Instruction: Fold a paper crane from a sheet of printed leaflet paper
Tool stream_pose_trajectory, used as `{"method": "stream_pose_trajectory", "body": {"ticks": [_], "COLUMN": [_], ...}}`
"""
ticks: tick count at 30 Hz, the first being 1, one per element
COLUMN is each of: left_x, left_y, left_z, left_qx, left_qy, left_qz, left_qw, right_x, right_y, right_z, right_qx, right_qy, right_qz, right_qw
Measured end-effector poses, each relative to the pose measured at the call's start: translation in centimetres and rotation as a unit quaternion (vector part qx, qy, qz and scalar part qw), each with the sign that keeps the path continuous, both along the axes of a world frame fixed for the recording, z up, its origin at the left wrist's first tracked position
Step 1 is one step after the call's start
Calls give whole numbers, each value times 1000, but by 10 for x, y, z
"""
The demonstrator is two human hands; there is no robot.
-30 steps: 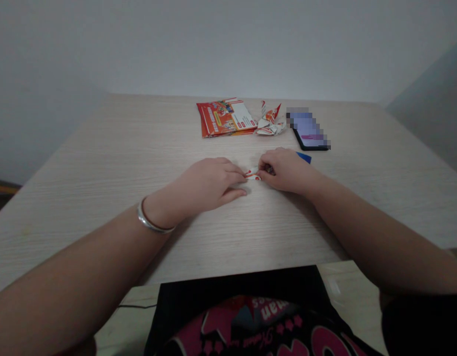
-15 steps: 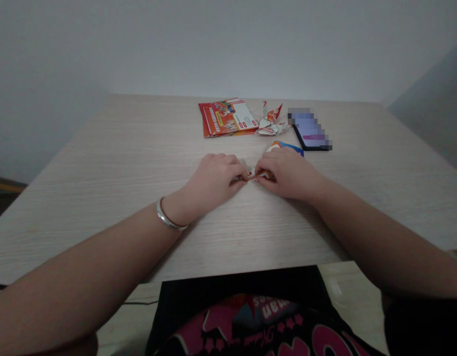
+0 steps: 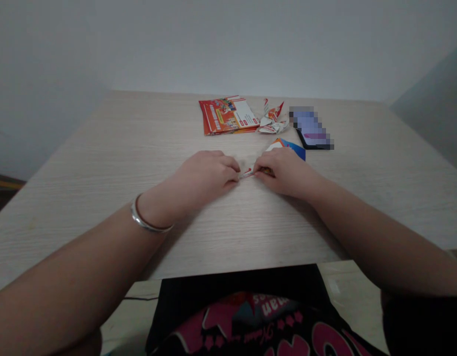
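A sheet of colourful printed paper lies on the table between my hands, its blue and orange corner showing above my right knuckles. My right hand is closed, thumb and fingers pinching the near edge of this paper. A narrow folded strip with red print runs leftward from those fingertips. At the strip's left end my left hand, with a silver bangle on the wrist, has its fingers curled together and pressed on the edge. Much of the paper is hidden under my right hand.
Behind my hands is a stack of orange and white printed leaflets. Beside it sits a crumpled folded-paper shape. A phone with a blurred screen lies to the right. The pale table meets a wall at its far edge.
My left hand has slid left along the paper's edge, opening a wider gap between the hands and baring more of the strip. My right hand stays almost in place.
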State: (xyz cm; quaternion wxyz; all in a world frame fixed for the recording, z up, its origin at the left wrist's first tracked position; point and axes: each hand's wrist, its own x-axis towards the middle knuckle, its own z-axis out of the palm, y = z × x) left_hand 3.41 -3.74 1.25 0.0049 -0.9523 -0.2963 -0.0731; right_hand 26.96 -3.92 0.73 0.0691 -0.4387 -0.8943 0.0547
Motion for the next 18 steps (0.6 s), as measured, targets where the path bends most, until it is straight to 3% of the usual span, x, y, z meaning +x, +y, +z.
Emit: {"method": "stream_pose_trajectory", "body": {"ticks": [6, 14, 18], "left_x": [7, 2, 3], "left_y": [-9, -10, -10], "left_z": [11, 6, 2], "left_qx": [-26, -38, -26], "left_qy": [53, 54, 56], "left_qz": [13, -19, -8], "left_qw": [998, 998, 998], "right_x": [4, 4, 2], "right_y": [3, 0, 4], "right_z": [2, -1, -7], "right_qx": [7, 64, 43], "right_qy": [-1, -1, 2], "right_qz": [25, -59, -64], "right_qw": [1000, 996, 997]}}
